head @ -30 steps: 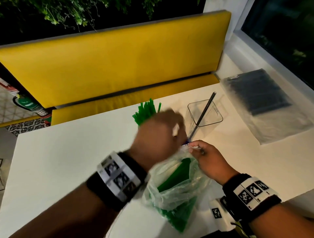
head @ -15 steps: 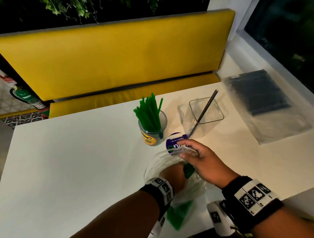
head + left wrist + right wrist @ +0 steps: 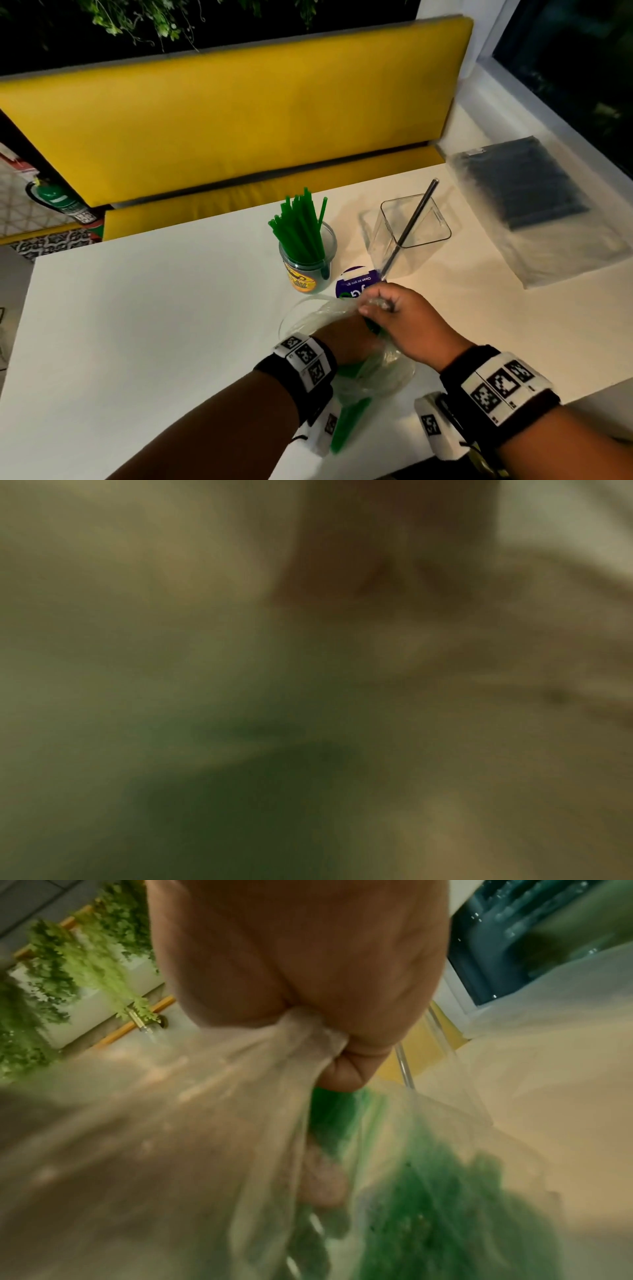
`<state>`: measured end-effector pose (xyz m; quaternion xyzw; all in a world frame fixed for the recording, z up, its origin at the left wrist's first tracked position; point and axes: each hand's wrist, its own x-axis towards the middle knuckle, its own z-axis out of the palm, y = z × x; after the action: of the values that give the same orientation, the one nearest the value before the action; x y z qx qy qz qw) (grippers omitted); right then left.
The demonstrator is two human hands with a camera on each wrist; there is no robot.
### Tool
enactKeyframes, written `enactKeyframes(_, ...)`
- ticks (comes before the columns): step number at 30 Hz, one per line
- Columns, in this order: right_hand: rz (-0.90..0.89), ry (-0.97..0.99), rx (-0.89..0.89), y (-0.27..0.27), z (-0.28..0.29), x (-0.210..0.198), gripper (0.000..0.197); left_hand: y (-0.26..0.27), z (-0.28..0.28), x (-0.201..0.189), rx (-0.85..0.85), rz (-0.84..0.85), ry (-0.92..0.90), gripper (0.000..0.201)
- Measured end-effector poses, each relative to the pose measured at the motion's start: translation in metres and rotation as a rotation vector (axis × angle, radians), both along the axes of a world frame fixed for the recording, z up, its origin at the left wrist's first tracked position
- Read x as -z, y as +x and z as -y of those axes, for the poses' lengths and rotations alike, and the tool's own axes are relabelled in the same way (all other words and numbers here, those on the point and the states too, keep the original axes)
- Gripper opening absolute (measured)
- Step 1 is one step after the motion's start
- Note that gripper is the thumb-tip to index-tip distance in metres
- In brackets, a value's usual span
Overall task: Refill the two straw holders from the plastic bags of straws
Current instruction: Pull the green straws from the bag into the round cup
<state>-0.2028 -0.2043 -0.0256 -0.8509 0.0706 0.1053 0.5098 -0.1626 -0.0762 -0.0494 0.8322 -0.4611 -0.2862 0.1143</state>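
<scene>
A clear plastic bag [image 3: 383, 370] of green straws [image 3: 346, 428] lies at the table's near edge. My right hand [image 3: 376, 305] pinches the bag's bunched mouth and holds it up; the right wrist view shows the plastic [image 3: 308, 1034] gathered in that hand [image 3: 342, 1053]. My left hand [image 3: 342, 337] is inside the bag, fingers hidden. The left wrist view is a green-brown blur. Behind stands a round cup holder [image 3: 308, 274] with several green straws [image 3: 301, 229]. Right of it, a clear square holder [image 3: 431, 233] has one black straw [image 3: 416, 216].
A flat plastic bag of black straws [image 3: 527, 192] lies at the table's far right. A round purple lid [image 3: 354, 282] sits between the cup and my right hand. A yellow bench [image 3: 222, 120] runs behind the white table [image 3: 137, 325].
My left hand has come back from the round cup holder and gone down into the bag. My right hand has kept its hold on the bag's mouth.
</scene>
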Motion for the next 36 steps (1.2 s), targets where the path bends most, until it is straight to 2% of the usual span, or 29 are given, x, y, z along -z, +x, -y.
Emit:
enactKeyframes(2,0.033,-0.097,0.041,0.002,0.005,-0.001,0.009,0.001,-0.002,-0.002,-0.113,-0.073,-0.060,0.026)
enactKeyframes(4,0.062,-0.191,0.119,0.002,0.014,-0.003,0.006,0.001,-0.008,0.004,-0.243,-0.058,-0.146,0.022)
enactKeyframes(6,0.053,-0.230,0.157,0.002,0.021,-0.003,0.007,-0.004,-0.015,0.005,-0.318,-0.084,-0.200,0.027)
enactKeyframes(9,0.025,-0.229,0.171,0.002,0.027,0.005,0.008,-0.011,-0.017,-0.018,-0.371,-0.255,-0.281,0.009)
enactKeyframes(12,0.002,-0.264,0.208,-0.001,0.033,0.015,0.013,-0.013,-0.020,-0.050,-0.455,-0.370,-0.372,0.007)
enactKeyframes(14,-0.015,-0.285,0.217,-0.004,0.035,0.019,0.016,-0.008,-0.027,-0.080,-0.508,-0.476,-0.547,0.008)
enactKeyframes(16,-0.027,-0.296,0.186,-0.009,0.034,0.021,0.016,0.005,-0.037,-0.121,-0.612,-0.505,-0.801,0.006)
enactKeyframes(18,-0.043,-0.312,0.159,-0.012,0.032,0.022,0.012,0.030,-0.047,-0.155,-0.789,-0.460,-1.112,0.008)
enactKeyframes(20,-0.049,-0.313,0.153,-0.013,0.031,0.024,0.009,0.059,-0.057,-0.169,-0.900,-0.396,-1.382,0.010)
enactKeyframes(22,-0.053,-0.314,0.143,-0.013,0.030,0.024,0.007,0.082,-0.060,-0.167,-0.977,-0.325,-1.502,0.011)
enactKeyframes(28,-0.064,-0.299,0.152,-0.014,0.031,0.026,0.009,0.114,-0.056,-0.126,-1.196,-0.276,-1.513,0.015)
enactKeyframes(32,-0.072,-0.280,0.166,-0.016,0.033,0.027,0.007,0.115,-0.054,-0.100,-1.241,-0.131,-1.261,0.010)
enactKeyframes(36,-0.077,-0.271,0.162,-0.014,0.032,0.026,0.011,0.119,-0.057,-0.071,-1.219,-0.060,-0.933,0.020)
